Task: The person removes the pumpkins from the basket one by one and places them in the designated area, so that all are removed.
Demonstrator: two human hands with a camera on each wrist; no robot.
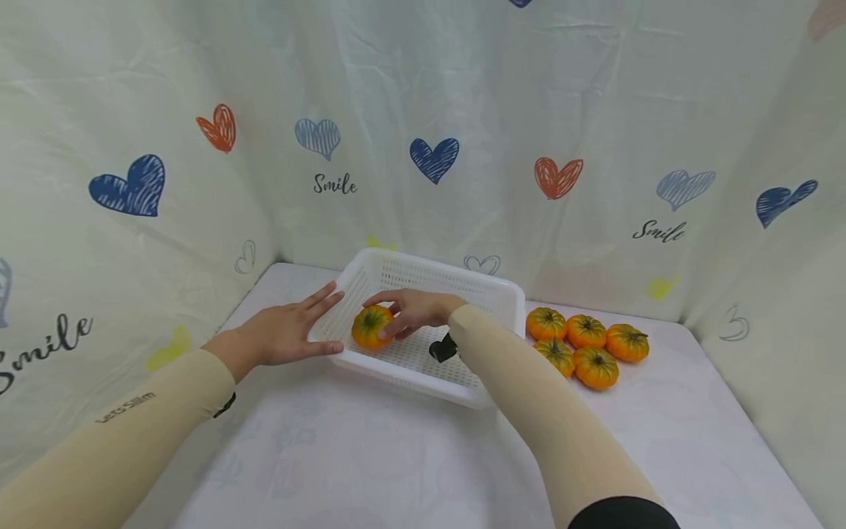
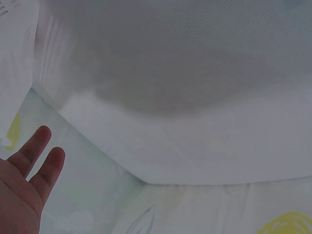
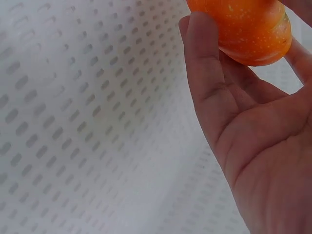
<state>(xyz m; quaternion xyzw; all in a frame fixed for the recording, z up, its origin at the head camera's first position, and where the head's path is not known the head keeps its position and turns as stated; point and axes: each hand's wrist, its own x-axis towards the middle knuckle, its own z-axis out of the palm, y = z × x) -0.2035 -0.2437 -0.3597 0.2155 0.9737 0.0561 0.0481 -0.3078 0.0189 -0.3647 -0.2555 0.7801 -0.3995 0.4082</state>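
A small orange-green pumpkin is at the left end of a white perforated plastic basket. My right hand reaches into the basket and grips this pumpkin between fingers and thumb. In the right wrist view, the orange pumpkin sits among the curled fingers of the right hand, close to the basket's holed wall. With fingers spread, my left hand rests against the basket's left rim. Only part of the left hand shows in the left wrist view.
Several small pumpkins stand grouped on the white table, just right of the basket. Behind and beside the table hangs a pale curtain printed with hearts and words.
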